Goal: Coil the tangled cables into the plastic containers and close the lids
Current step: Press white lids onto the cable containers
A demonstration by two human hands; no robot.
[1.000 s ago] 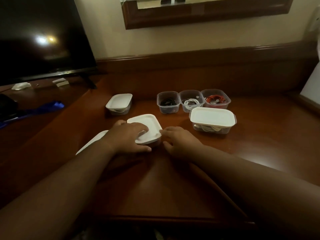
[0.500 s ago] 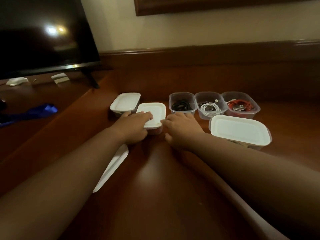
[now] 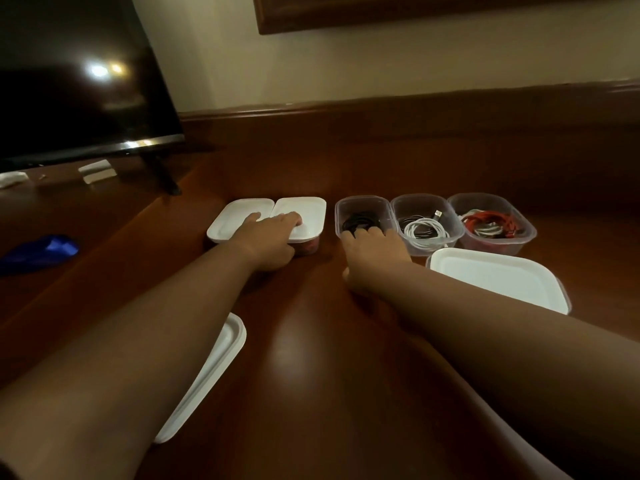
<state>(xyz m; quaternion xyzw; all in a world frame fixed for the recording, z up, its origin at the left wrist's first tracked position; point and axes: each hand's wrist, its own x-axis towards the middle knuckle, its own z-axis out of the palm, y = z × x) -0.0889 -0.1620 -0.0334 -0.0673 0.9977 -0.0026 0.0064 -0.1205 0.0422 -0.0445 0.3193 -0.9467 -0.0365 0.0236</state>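
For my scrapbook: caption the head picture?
Left hand rests on white lidded plastic container; right hand touches open black-cable container.

Both arms reach forward, the left hand (image 3: 268, 237) spread flat, the right hand (image 3: 375, 252) with fingers (image 3: 363, 233) curled down.

A glossy reddish-brown wooden desk (image 3: 311, 358) fills the view. At about eleven o'clock, two white lids (image 3: 239, 220) top small containers, red showing through one clear wall. At one o'clock stand three clear open tubs: one with a black cable (image 3: 360, 221), one with white cable (image 3: 424, 232), one with red cable (image 3: 491, 220). At three o'clock, a large white lid (image 3: 498, 278). At seven o'clock, another white lid (image 3: 207, 375). At nine o'clock, something bright blue (image 3: 38, 252). At ten o'clock, a black screen (image 3: 69, 81) against a cream wall (image 3: 346, 64).
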